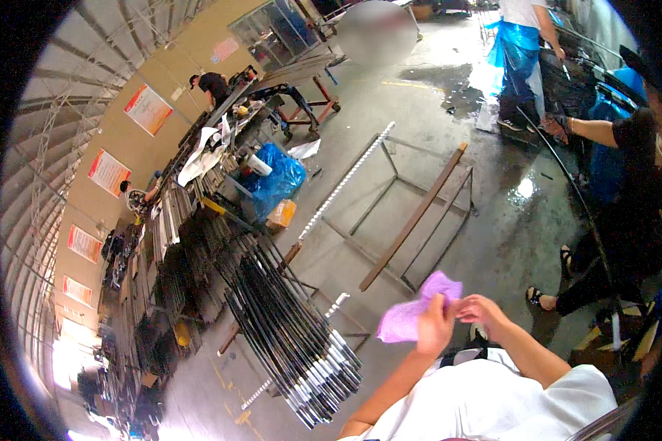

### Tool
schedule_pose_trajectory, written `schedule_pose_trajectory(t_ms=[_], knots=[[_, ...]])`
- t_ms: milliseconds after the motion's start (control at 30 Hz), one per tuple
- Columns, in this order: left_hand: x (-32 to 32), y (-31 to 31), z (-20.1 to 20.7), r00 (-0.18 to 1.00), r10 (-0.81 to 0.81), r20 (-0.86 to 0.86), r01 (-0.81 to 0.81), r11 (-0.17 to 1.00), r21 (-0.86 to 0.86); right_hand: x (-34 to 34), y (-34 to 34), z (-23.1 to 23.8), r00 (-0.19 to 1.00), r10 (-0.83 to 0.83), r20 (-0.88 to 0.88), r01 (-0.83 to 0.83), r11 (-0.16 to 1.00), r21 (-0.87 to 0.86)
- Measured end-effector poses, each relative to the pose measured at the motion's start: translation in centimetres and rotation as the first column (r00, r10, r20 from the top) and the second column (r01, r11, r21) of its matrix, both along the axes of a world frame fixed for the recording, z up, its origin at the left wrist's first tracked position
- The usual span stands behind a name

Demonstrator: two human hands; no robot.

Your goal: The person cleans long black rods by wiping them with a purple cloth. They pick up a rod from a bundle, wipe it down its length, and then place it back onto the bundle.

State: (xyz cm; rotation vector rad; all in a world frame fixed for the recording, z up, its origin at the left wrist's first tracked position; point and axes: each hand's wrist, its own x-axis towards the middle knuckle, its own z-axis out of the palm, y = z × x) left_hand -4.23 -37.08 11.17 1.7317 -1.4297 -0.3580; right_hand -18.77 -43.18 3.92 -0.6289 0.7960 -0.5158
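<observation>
Left grip [434,327]: in the head view, clamped on the soft pinkish-purple cloth [402,321].
Right grip [484,312]: fingers bent just beside it; cannot tell whether they pinch cloth.
Cloth: before the white shirt [493,397]; a slackened left grip could drop it onto the grey floor [507,235].
Slender black silver-ended rods [290,323]: fanned nearby; a knock could scatter them.

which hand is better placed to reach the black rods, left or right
Probably the left hand: it is nearer the black rods, though it grips the purple cloth. The right hand is farther away, beside the left.
</observation>
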Motion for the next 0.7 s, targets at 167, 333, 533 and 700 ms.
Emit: schedule_pose_trajectory(t_ms=[167,333,533,700], knots=[[-6.1,-0.9,1.8,0.821,-0.526,0.221,0.523,0.849,0.079,1.3,0.7,-0.8,0.923,0.059,0.381,-0.04,0.998,-0.057],[-7.4,-1.6,4.7,0.836,-0.5,0.227,0.524,0.85,-0.057,-1.1,-2.5,1.3,0.878,-0.029,0.477,0.04,0.999,-0.014],[-8.2,-5.5,2.3,0.76,-0.398,-0.513,0.494,0.867,0.059,-5.3,-4.6,1.2,0.83,-0.19,0.525,0.171,0.982,0.085],[-14.4,-11.5,0.9,-0.27,0.123,-0.955,0.718,0.686,-0.115,-8.4,-4.8,0.0,0.753,-0.336,0.566,0.266,0.942,0.204]])
